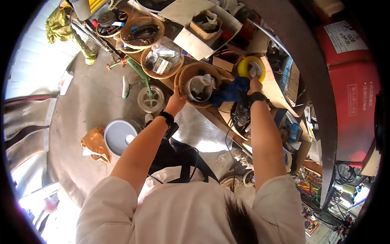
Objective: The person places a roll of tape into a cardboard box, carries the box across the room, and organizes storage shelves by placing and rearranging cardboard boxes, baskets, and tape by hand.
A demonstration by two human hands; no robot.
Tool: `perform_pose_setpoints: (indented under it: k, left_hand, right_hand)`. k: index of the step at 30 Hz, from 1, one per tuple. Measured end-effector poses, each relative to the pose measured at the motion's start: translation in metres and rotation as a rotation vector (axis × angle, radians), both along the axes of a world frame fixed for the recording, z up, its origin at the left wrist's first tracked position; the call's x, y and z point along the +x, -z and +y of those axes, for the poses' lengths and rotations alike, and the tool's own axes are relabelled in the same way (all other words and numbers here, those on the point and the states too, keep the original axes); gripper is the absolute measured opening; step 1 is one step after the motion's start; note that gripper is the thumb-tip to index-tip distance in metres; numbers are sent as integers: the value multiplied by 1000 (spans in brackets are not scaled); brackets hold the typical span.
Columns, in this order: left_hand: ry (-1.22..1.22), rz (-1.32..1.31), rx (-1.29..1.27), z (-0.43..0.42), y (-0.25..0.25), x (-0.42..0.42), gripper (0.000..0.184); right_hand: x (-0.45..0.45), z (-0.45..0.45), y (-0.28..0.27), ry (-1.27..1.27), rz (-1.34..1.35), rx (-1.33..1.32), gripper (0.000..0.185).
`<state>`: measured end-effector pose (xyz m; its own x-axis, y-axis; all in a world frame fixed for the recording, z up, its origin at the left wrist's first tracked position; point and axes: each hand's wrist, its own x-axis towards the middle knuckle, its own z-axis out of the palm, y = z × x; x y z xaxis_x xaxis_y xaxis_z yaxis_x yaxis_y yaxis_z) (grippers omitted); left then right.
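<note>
My left hand [177,101] grips the near left rim of a round wicker basket [185,73], its fingers wrapped on the edge. Inside that basket sits a pale tub [189,90] with white plastic and small dark things in it. My right hand [255,86] is closed at the near side of a yellow tape roll [243,68]; its fingertips reach the roll's centre. Between my hands, a dark blue cloth or bag [231,91] lies against the basket's right side.
More wicker baskets [129,38] with parts stand at the upper left. An open cardboard box [183,37] lies beyond. A green child's bike [140,71], a grey bucket [118,136] and an orange bag [94,142] are on the floor. Red boxes [349,105] stand at the right.
</note>
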<state>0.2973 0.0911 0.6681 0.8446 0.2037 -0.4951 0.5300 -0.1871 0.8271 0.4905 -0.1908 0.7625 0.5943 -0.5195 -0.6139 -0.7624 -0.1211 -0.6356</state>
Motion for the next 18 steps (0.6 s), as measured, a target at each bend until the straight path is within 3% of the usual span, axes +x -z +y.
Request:
perform_pose_setpoints:
  k: [7,13,15,17,18]
  left_hand:
    - [30,-12,11,4,-11,-6,64]
    - [-95,-621,322,20,-15,48,50]
    - [-41,-505,-237,23,-33,87,47]
    - [54,-351,-530,26,-60,111,44]
    - [116,-274,-547,29,-76,119,43]
  right_hand:
    - [-7,-22,10,-321,-12,-188,70]
    - [6,-57,23,-636,132,-305,74]
    - [5,-56,23,-549,103,-362,71]
    - [-18,-28,-2,-315,-49,-427,63]
    - [-15,-28,-6,-320,-52,-435,63]
